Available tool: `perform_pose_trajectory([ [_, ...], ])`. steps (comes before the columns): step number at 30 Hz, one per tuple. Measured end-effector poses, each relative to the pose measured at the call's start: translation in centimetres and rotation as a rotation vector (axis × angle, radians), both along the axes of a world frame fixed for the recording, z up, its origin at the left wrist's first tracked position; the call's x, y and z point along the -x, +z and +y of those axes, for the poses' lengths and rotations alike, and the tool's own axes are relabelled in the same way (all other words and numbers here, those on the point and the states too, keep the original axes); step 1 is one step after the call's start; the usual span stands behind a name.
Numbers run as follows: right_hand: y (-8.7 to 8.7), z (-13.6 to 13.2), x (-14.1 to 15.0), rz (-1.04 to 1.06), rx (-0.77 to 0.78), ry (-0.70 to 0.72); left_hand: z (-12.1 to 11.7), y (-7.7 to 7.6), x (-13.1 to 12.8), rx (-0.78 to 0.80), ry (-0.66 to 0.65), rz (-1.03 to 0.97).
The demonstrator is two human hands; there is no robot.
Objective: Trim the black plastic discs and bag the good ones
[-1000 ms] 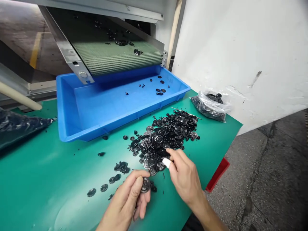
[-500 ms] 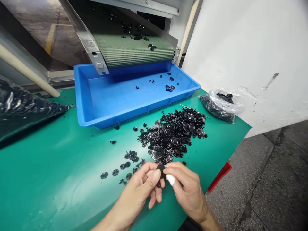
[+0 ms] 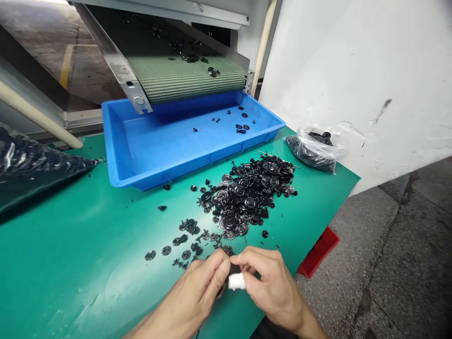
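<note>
At the bottom centre of the frame, I am seeing my left hand [image 3: 201, 287] holding its thumb and forefinger pressed narrowly on a dark part [image 3: 234, 268], which the fingers are mostly hiding. Beside it, the right hand [image 3: 270, 280] is bending its fingers toward the same part, its forefinger meeting the left thumb; whether it is gripping, I cannot tell. A white wrap [image 3: 237, 281] is covering the right thumb's tip. Just beyond, small black parts [image 3: 166, 250] are lying loose on the green table [image 3: 88, 235], and a red bin [image 3: 326, 250] is showing at the lower right. In the centre, a pile of black parts [image 3: 247, 195] is spreading. Farther, a clear bag [image 3: 314, 157] is standing at right, while a blue tray [image 3: 158, 174] is resting under the conveyor belt [image 3: 176, 87], which is carrying more black pieces [image 3: 190, 59] at upper centre.
</note>
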State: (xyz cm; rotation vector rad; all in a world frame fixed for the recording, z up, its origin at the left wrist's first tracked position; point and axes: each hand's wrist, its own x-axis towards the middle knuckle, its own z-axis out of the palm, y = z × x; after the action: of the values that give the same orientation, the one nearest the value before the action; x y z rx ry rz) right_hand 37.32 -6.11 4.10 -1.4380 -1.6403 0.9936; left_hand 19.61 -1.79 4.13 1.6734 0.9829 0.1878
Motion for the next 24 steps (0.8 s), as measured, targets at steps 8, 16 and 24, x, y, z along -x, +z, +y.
perform_pose_trajectory([
  [8, -2.0, 0.9, 0.0, -0.051, -0.092, -0.192, 0.9, -0.9, 0.6, -0.035, 0.17, -0.197],
  [16, -2.3, 2.6, -0.4, -0.432, -0.117, -0.173, 3.3, 0.4, 1.6, 0.626, 0.526, -0.662],
  [24, -2.6, 2.2, -1.2, -0.124, -0.023, -0.242, 1.8, 1.2, 0.0, 0.826, 0.538, -0.697],
])
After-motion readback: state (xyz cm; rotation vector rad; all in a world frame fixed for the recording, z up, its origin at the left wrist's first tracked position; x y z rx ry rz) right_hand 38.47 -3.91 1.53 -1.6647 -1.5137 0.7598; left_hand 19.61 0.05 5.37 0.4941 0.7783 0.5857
